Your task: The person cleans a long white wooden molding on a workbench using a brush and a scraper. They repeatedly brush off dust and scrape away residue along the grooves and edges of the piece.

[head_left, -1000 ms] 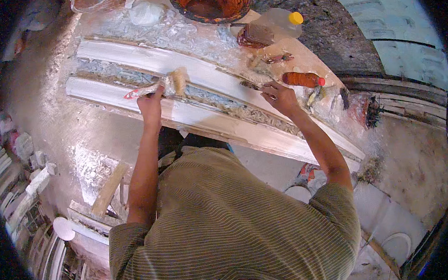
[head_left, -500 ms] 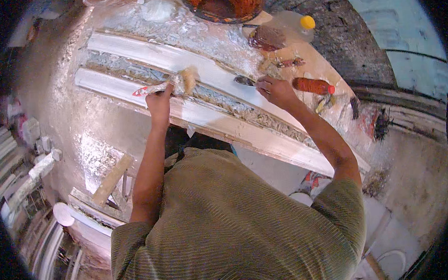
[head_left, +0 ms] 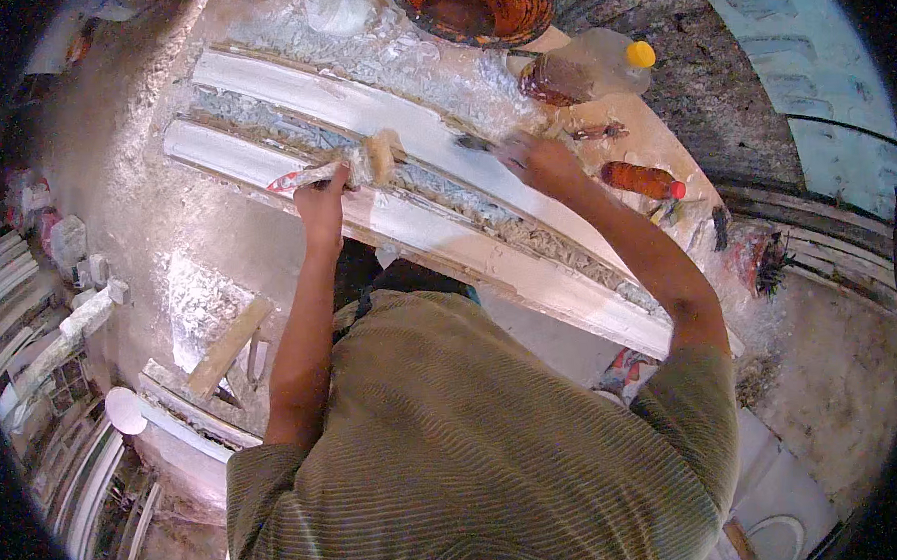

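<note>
My left hand (head_left: 321, 190) is closed round a paintbrush (head_left: 309, 176) with a red-and-white handle. Its tan bristles point right, over the gap between two long white strips. My right hand (head_left: 544, 164), smeared by motion, holds a small dark-ended tool (head_left: 473, 142) whose kind I cannot make out. The tool's dark end is at the far strip (head_left: 381, 115); whether it touches cannot be told. The near strip (head_left: 436, 225) lies in front, close to my body. Rough greyish, fibrous-looking material (head_left: 506, 222) lies between the strips.
An orange-stained bowl (head_left: 477, 13) stands at the back. To its right lie a large yellow-capped clear bottle (head_left: 599, 63) with brown liquid and a small red-capped bottle (head_left: 642, 180). A pointed reddish-brown tool (head_left: 599, 131) lies nearby. A wooden piece (head_left: 229, 348) is at lower left.
My right hand has moved the dark-ended tool left along the far strip. My left hand still holds the paintbrush in nearly the same place. The whole view has shifted slightly.
</note>
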Demonstrator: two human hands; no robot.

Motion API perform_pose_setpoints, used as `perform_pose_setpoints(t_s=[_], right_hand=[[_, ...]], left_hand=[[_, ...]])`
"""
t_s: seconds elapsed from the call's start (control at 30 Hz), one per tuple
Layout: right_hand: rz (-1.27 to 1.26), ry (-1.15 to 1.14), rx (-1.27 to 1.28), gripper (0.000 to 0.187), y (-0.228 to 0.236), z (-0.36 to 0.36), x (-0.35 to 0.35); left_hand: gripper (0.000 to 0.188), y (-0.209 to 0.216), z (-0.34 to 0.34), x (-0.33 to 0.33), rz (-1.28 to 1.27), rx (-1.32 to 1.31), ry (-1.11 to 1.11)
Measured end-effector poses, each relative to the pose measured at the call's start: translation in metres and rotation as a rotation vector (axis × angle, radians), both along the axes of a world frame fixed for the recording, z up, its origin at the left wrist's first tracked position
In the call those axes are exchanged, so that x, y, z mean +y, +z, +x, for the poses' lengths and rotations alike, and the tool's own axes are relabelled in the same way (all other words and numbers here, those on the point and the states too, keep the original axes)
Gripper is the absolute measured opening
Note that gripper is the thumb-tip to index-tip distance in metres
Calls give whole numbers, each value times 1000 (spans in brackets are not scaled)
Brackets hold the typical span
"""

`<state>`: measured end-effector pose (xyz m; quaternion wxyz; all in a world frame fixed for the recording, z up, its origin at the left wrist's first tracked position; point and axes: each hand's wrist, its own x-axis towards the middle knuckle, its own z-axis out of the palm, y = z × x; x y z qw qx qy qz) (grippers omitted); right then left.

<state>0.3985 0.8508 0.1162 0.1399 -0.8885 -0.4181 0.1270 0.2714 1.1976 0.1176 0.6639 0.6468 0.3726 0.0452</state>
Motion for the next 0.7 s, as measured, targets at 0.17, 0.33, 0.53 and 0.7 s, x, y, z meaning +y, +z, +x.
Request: perform_pose_setpoints(t_s=[0.17,0.33,0.53,0.7], right_hand=[[1,33,-115,22,-4,46,173],[43,46,6,24,12,44,120],[-18,-56,98,26,18,26,82],[71,46,-95,20,6,79,247]], left_hand=[[23,2,3,8,-71,-25,60],[24,-13,2,36,-77,-121,74],[26,-22,8,72,-101,-151,139],[26,-11,27,103,-76,-19,40]])
